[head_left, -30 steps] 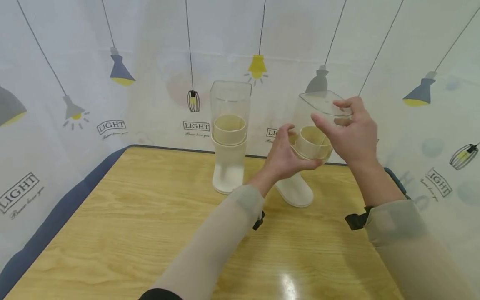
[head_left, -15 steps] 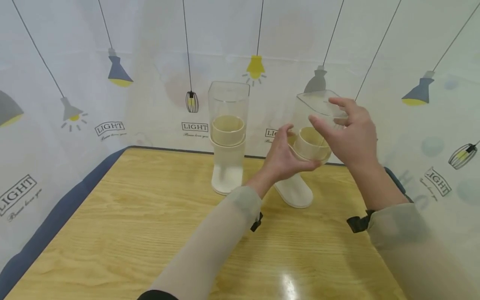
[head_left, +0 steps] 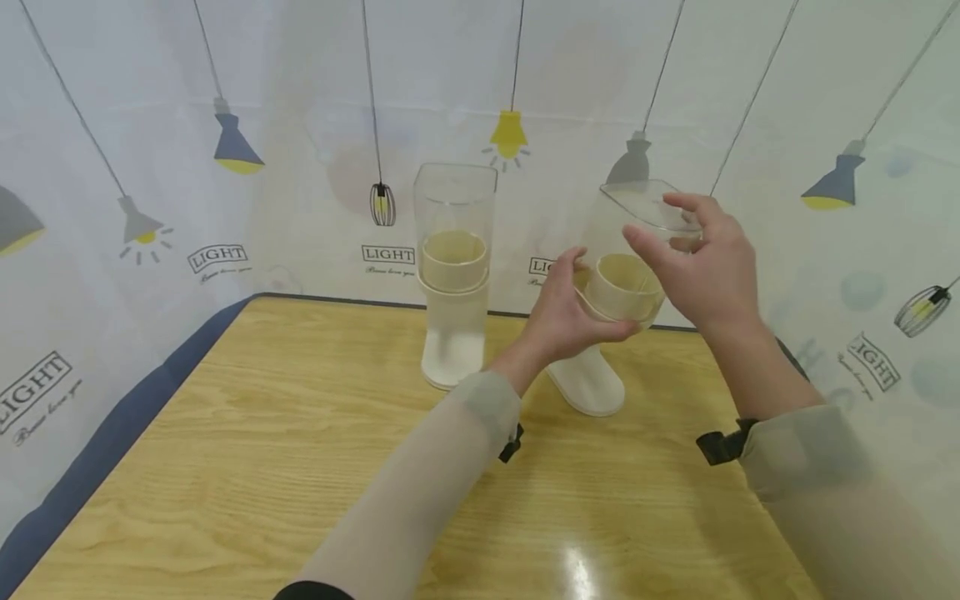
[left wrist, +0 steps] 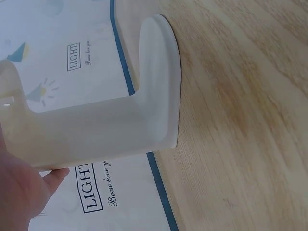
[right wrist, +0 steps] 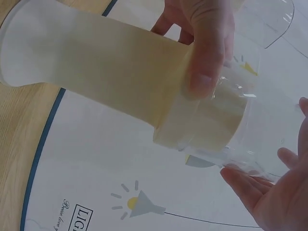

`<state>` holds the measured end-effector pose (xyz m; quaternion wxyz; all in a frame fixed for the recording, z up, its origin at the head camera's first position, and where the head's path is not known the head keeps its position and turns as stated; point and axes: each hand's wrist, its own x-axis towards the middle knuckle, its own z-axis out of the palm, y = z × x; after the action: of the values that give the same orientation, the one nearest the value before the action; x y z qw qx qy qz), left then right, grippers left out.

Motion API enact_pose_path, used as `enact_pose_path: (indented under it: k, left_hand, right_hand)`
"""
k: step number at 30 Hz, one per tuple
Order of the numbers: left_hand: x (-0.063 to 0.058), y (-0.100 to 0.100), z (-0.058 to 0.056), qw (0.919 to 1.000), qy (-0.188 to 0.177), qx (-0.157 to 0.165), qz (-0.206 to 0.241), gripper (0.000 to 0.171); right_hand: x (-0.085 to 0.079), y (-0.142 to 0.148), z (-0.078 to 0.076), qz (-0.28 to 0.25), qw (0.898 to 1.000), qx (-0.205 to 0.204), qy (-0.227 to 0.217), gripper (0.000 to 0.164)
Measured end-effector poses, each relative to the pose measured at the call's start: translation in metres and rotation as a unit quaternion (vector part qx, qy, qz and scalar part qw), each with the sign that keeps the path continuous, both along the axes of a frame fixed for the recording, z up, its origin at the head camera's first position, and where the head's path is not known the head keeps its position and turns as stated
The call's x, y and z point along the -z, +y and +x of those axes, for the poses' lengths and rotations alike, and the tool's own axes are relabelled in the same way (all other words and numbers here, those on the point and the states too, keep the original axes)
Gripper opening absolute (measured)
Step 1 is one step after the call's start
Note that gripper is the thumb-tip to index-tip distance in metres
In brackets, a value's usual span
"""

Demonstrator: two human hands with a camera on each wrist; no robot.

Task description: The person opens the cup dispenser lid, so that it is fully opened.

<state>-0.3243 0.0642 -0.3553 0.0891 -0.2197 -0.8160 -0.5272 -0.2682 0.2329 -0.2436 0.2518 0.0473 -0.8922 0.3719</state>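
Note:
On the right side of the table, a white dispenser stand (head_left: pixel 588 383) with a flat rounded foot carries a clear plastic container (head_left: pixel 618 221) with an angled top rim. My left hand (head_left: pixel 562 315) grips the stand's cream collar, thumb on the near side. In the left wrist view, the stand's column (left wrist: pixel 96 125) rises from a foot resting on the wood. My right hand (head_left: pixel 708 267) holds the clear container's upper right part between thumb and fingers. In the right wrist view, the left thumb presses the collar where the container meets it, and the right fingertips (right wrist: pixel 240 185) touch the clear wall.
A matching white stand (head_left: pixel 453 342) with its own clear container (head_left: pixel 456 187) stands upright to the left, close by. The wooden table (head_left: pixel 300 433) has a dark blue edge, with a lamp-printed curtain (head_left: pixel 300 125) right behind it.
The container's top rim and my right hand have shifted slightly rightward over the last half second. My left hand keeps its grip on the collar, and the stand's foot stays put.

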Motion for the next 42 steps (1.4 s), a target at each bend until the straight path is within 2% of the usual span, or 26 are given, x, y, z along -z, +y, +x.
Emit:
enact_pose_path:
  k: [10, 17, 22, 27, 30, 35, 42]
  left_hand:
    - [-0.001, 0.000, 0.000, 0.9999, -0.014, 0.003, -0.003, 0.129]
    - [-0.002, 0.001, 0.002, 0.9996, -0.029, 0.008, 0.002, 0.130]
    - [-0.001, 0.000, 0.001, 0.9998, -0.019, 0.009, 0.004, 0.129]
    - [0.000, 0.000, 0.001, 0.9994, -0.026, 0.022, 0.010, 0.132]
    - [0.000, 0.000, 0.001, 0.9991, -0.032, 0.024, 0.015, 0.135]
    - [0.000, -0.002, -0.001, 0.9986, -0.042, 0.025, 0.018, 0.137]
    - [-0.001, -0.012, -0.007, 0.9969, -0.051, 0.060, 0.005, 0.134]
  right_hand:
    - [-0.005, 0.006, -0.002, 0.007, 1.000, 0.003, -0.012, 0.075]
    - [-0.005, 0.009, 0.002, -0.029, 0.999, 0.017, -0.035, 0.075]
    - [-0.002, 0.005, 0.004, -0.027, 1.000, 0.004, -0.009, 0.075]
    - [-0.001, 0.007, 0.006, -0.059, 0.998, 0.026, 0.013, 0.068]
    - [-0.006, 0.012, 0.007, -0.087, 0.995, 0.028, 0.036, 0.063]
    - [-0.022, 0.021, 0.011, -0.139, 0.989, 0.027, 0.049, 0.058]
    - [-0.036, 0.033, 0.024, -0.175, 0.982, 0.038, 0.054, 0.055]
